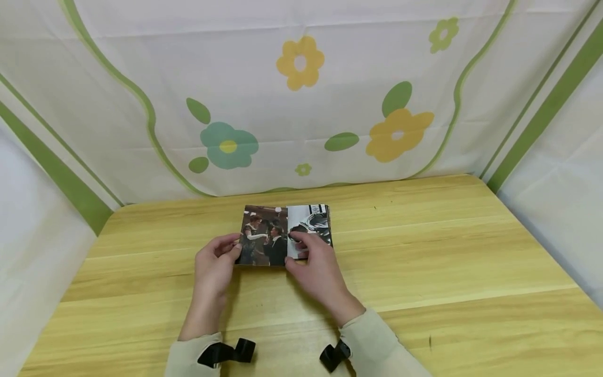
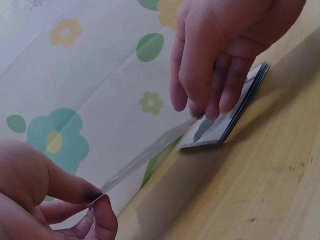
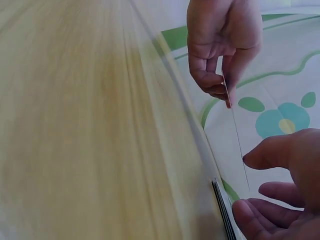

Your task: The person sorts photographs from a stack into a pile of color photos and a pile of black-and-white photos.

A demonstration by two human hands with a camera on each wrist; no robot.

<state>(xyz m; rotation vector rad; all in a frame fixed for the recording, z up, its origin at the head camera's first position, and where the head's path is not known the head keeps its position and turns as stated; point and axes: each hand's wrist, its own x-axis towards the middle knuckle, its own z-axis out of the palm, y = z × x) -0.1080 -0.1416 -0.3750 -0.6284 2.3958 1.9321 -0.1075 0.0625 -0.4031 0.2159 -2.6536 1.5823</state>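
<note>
A photo card (image 1: 264,241) showing two formally dressed figures is held above the table. My left hand (image 1: 215,262) pinches its left edge between thumb and fingers. The card appears edge-on in the right wrist view, a thin line. My right hand (image 1: 316,267) is at the card's right end: its thumb touches the card near that edge, while the other fingers are apart from it, over a stack of cards (image 1: 320,214). A black-and-white picture is on top of this stack, partly covered by my right hand. Several dark layers show along the stack's side (image 2: 245,107).
The cards are on a wooden table (image 1: 447,251), toward its back edge. Behind it hangs a white cloth (image 1: 264,104) printed with flowers, and more cloth rises at both sides. Black straps (image 1: 228,353) are around both sleeved wrists.
</note>
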